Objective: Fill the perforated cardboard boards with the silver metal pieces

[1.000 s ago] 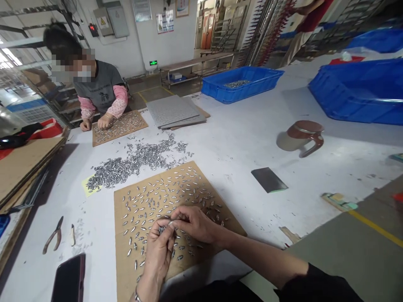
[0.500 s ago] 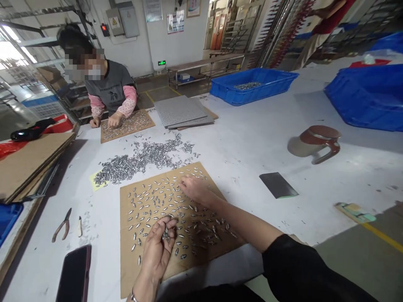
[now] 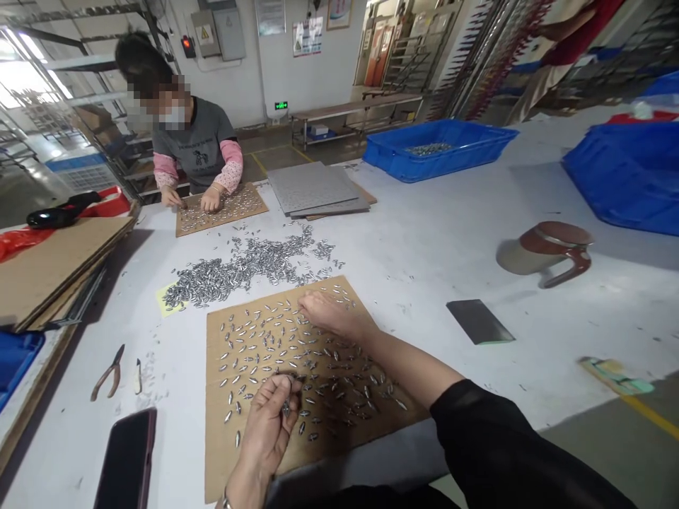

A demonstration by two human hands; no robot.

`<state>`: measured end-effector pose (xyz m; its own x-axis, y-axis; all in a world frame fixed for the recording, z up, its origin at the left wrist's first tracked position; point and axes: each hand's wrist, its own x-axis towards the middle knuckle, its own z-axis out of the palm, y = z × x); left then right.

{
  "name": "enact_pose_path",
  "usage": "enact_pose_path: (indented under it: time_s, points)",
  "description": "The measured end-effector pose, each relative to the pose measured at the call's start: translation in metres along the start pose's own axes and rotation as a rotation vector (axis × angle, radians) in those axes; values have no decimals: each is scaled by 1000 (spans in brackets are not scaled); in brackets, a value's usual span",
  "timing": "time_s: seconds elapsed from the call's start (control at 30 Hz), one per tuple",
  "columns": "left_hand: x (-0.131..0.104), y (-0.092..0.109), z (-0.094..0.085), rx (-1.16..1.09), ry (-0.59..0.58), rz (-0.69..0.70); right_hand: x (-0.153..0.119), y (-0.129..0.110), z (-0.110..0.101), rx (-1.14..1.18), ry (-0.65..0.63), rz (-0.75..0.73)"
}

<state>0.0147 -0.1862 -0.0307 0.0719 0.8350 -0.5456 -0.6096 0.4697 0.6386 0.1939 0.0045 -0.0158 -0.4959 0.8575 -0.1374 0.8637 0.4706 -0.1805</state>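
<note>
A brown cardboard sheet [image 3: 217, 452] lies in front of me, with many small silver spindle-shaped metal pieces [image 3: 238, 438] laid out on it in loose rows. My left hand [image 3: 270, 420] is curled over the sheet's near left part, closed on a few of these pieces; one shows below the thumb. Towards the far edge, my right hand [image 3: 326, 312] is low over the sheet with its fingertips pressed together. Whatever they hold is hidden by the fingers. Beyond the sheet spreads a heap of the same metal pieces [image 3: 233, 272].
Left of the sheet are pliers [image 3: 109, 375], a small knife-like tool [image 3: 138, 376] and a phone [image 3: 124, 459]. To the right are a dark flat block [image 3: 480, 322], a lidded mug [image 3: 546, 247] and a blue tray [image 3: 408, 166]. Opposite, a co-worker [image 3: 199, 155] handles another filled sheet [image 3: 233, 205].
My view has shifted slightly. My right hand has moved a little left along the far part of the sheet. My left thumb has closed in over the pieces. The co-worker's hands have moved.
</note>
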Motion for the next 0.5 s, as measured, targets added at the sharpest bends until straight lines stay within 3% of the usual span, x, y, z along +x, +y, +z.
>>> enact_pose_path:
  time_s: [0.17,0.4,0.5]
  points:
    - [-3,5,-1,3,60,-3,-17,2,-1,133,145,-30]
    - [-2,8,1,-89,42,-4,-23,3,23,100,70,-106]
    - [-3,8,2,-106,53,-24,-22,3,23,108,76,-133]
